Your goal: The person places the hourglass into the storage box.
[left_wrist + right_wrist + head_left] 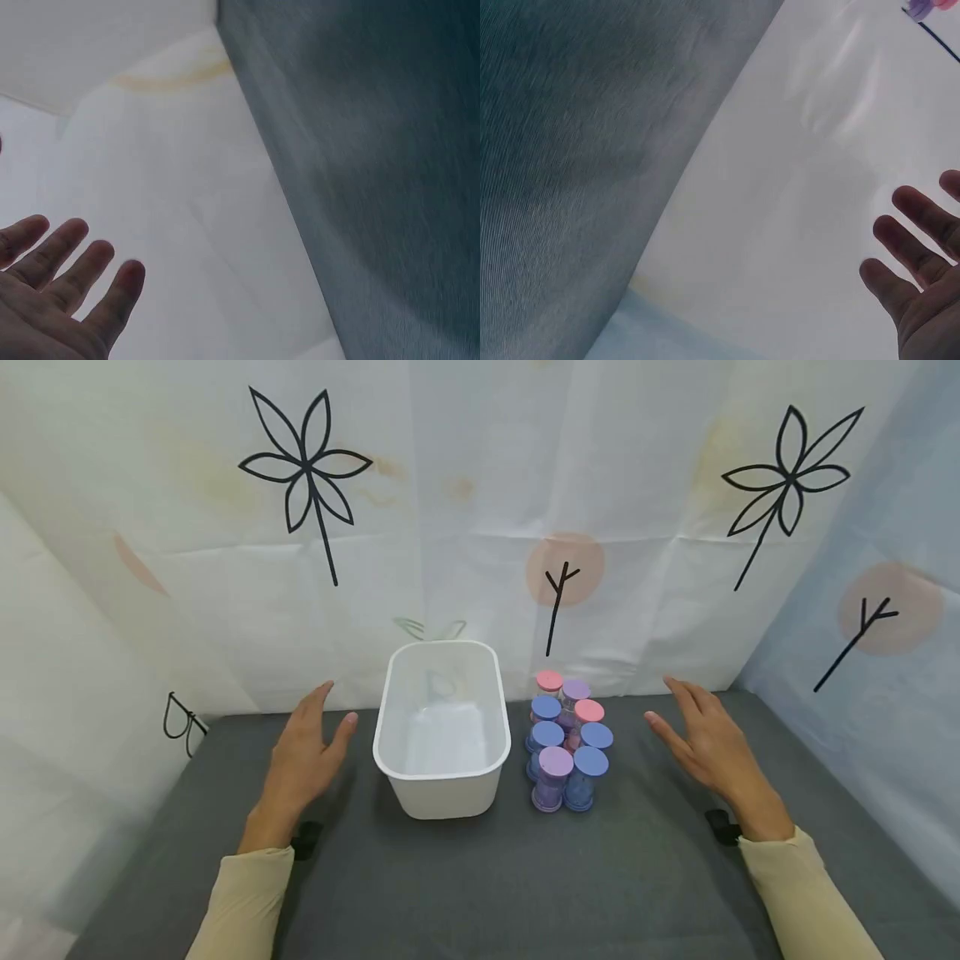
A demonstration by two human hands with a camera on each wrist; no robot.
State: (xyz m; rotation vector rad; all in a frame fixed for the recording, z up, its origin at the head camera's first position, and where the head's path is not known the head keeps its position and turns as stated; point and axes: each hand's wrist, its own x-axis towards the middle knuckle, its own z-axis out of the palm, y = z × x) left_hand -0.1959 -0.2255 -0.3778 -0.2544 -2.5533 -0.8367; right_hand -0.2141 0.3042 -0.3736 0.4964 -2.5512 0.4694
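My left hand (pixel 300 764) is held over the grey table left of a white plastic bin (pixel 442 797), its fingers straight and thumb spread. Between the hands, just right of the bin, several small see-through sand timers stand upright in a tight cluster. Their round ends are pink, purple and blue, with a purple timer (pixel 556 763) and a blue timer (pixel 591 763) in front. To the right of them hovers my right hand (pixel 708 743), fingers extended, holding nothing. Both wrist views show spread, bare fingers; purple and pink timer ends (pixel 919 7) peek in at the right wrist view's top corner.
A white cloth backdrop (pixel 480 577) with printed leaves and trees rises behind the table and along both sides. The grey tabletop (pixel 465 893) stretches toward me in front of the bin and timers. Inside, the bin shows a bare bottom.
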